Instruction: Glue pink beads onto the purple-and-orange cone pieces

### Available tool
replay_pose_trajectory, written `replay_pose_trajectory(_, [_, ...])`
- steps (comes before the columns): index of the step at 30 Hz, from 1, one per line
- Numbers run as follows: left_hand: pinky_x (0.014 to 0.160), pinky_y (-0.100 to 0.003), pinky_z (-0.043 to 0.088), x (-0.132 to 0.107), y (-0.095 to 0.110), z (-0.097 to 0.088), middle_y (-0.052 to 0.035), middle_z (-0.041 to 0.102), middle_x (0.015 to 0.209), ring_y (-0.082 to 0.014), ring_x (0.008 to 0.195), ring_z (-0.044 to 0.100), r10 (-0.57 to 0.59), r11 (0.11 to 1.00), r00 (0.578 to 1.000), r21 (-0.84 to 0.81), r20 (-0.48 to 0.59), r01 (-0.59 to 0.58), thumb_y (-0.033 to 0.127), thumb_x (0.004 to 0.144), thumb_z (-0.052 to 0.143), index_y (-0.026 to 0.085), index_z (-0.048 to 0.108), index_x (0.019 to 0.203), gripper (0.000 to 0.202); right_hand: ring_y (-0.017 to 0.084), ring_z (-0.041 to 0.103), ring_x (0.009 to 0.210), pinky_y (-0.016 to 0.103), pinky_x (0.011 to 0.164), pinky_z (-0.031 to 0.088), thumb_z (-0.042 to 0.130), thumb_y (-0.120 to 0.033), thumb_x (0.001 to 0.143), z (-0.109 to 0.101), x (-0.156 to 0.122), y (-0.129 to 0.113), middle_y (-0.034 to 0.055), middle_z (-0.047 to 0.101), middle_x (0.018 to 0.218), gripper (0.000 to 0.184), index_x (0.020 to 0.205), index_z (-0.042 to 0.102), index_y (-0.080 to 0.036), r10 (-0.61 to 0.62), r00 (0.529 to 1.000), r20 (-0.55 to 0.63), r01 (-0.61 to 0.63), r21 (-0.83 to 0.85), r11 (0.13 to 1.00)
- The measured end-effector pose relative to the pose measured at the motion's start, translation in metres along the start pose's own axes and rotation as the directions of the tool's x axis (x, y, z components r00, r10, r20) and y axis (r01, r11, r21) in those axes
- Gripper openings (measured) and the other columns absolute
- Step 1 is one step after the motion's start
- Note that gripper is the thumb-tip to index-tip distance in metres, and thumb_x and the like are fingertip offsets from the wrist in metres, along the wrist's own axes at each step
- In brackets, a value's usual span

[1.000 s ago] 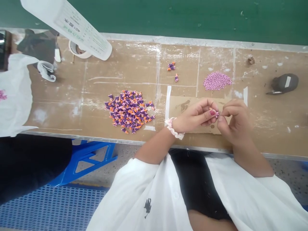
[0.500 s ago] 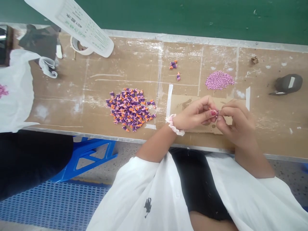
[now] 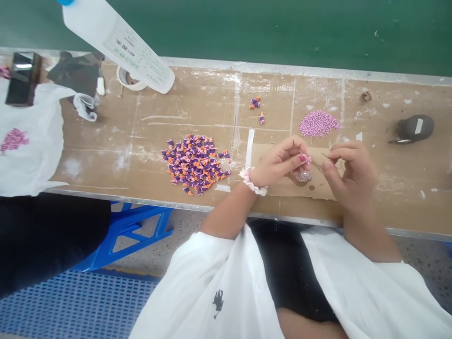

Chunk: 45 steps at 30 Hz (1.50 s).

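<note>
Between the thumb and fingers of my left hand is a small figurine; only its pink end shows. My right hand, a short way to the right, pinches a thin pointed stick aimed at the figurine but apart from it. Below my left fingertips sits a small clear round dish, partly hidden by the hand. Beyond the hands lies a heap of tiny pink pieces. A large pile of purple and orange figurines is to the left, with a few more figurines farther back.
A taped cardboard sheet lies under my hands. At back left are a white glue bottle, a tape roll and a white plastic bag with pink pieces. A dark rounded object stands at right. A blue stool is below.
My right hand has drawn away from the figurine, and the thin stick now shows between its fingers. The clear dish has come into sight. The whole view has shifted slightly.
</note>
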<state>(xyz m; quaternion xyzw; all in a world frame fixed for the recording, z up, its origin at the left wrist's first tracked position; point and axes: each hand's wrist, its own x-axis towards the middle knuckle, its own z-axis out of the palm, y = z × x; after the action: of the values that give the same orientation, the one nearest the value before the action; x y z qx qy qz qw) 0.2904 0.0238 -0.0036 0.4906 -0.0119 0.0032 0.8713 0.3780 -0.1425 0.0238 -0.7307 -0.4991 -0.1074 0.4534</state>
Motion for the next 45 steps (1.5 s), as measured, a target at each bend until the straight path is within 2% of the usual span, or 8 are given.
replay_pose_trajectory(6, [0.056,-0.021,0.044,0.0,0.002,-0.005,-0.001,0.067,0.079,-0.0054,0.06,0.054,0.057,0.985,0.997,0.165,-0.058,-0.047,0.06,0.081,0.068,0.018,0.052,0.088,0.045,0.017,0.056,0.068,0.033,0.06,0.048,0.062,-0.007,0.084,0.001,0.0,0.002,0.0031,0.061,0.085,0.021,0.095,0.058,-0.025,-0.078,0.996,-0.051,0.072,-0.11,0.991])
replay_pose_trajectory(9, [0.058,-0.02,0.045,0.003,0.0,-0.011,-0.0003,0.065,0.08,-0.0059,0.064,0.057,0.146,0.955,0.973,0.283,-0.178,-0.091,0.054,0.084,0.067,0.018,0.055,0.09,0.038,0.017,0.056,0.067,0.034,0.061,0.048,0.061,-0.008,0.085,0.003,0.0,0.004,0.0032,0.062,0.085,0.02,0.093,0.058,-0.026,-0.026,0.998,-0.049,0.018,-0.155,0.988])
replay_pose_trajectory(15, [0.064,-0.022,0.048,0.022,0.004,-0.042,-0.0008,0.065,0.082,-0.007,0.065,0.058,0.247,0.825,0.776,0.546,-0.58,0.146,0.025,0.096,0.053,0.021,0.055,0.095,0.005,0.015,0.054,0.061,0.033,0.059,0.048,0.059,-0.011,0.082,0.005,0.0,0.034,0.0007,0.06,0.078,0.014,0.082,0.057,-0.025,0.209,0.978,-0.016,-0.207,-0.24,0.948])
replay_pose_trajectory(18, [0.064,-0.024,0.05,0.028,0.006,-0.056,-0.0038,0.069,0.094,-0.0087,0.067,0.061,0.272,0.792,0.727,0.576,-0.63,0.203,0.024,0.098,0.049,0.026,0.052,0.118,0.02,0.016,0.054,0.061,0.034,0.061,0.049,0.059,-0.012,0.077,0.006,-0.003,0.056,0.0011,0.061,0.079,0.012,0.081,0.058,-0.024,0.31,0.95,0.021,-0.294,-0.26,0.919])
replay_pose_trajectory(24, [0.068,-0.024,0.051,0.021,0.003,-0.049,-0.0031,0.068,0.087,-0.009,0.067,0.061,0.265,0.785,0.75,0.587,-0.606,0.196,0.018,0.095,0.05,0.021,0.052,0.12,0.025,0.017,0.055,0.063,0.038,0.069,0.052,0.059,-0.016,0.076,0.012,-0.008,0.084,0.0027,0.062,0.082,0.012,0.085,0.063,-0.022,0.376,0.925,0.058,-0.342,-0.307,0.888])
replay_pose_trajectory(32, [0.074,-0.025,0.047,0.012,-0.01,-0.021,-0.0035,0.069,0.084,-0.0108,0.073,0.059,0.315,0.602,0.883,0.792,-0.348,0.097,0.019,0.092,0.05,0.017,0.064,0.097,0.014,0.021,0.059,0.07,0.04,0.072,0.052,0.065,-0.021,0.081,0.023,-0.006,0.091,0.0044,0.068,0.086,0.006,0.086,0.069,-0.023,0.366,0.929,0.05,-0.328,-0.346,0.879])
replay_pose_trajectory(39, [0.078,-0.026,0.047,0.011,-0.01,-0.017,-0.0063,0.071,0.088,-0.0128,0.079,0.061,0.373,0.535,0.89,0.845,-0.263,0.025,0.016,0.093,0.048,0.015,0.065,0.095,0.018,0.027,0.058,0.082,0.041,0.071,0.048,0.06,-0.021,0.086,0.033,-0.006,0.1,0.0086,0.064,0.088,0.006,0.08,0.06,-0.023,0.313,0.949,0.037,-0.259,-0.471,0.843])
replay_pose_trajectory(45, [0.074,-0.024,0.047,0.011,-0.014,-0.018,-0.004,0.069,0.084,-0.011,0.075,0.061,0.422,0.471,0.88,0.882,-0.217,-0.008,0.016,0.093,0.048,0.015,0.065,0.095,0.017,0.028,0.056,0.091,0.045,0.079,0.047,0.052,-0.02,0.09,0.034,-0.004,0.1,0.0116,0.059,0.097,0.004,0.088,0.055,-0.022,0.404,0.907,0.118,-0.288,-0.528,0.799])
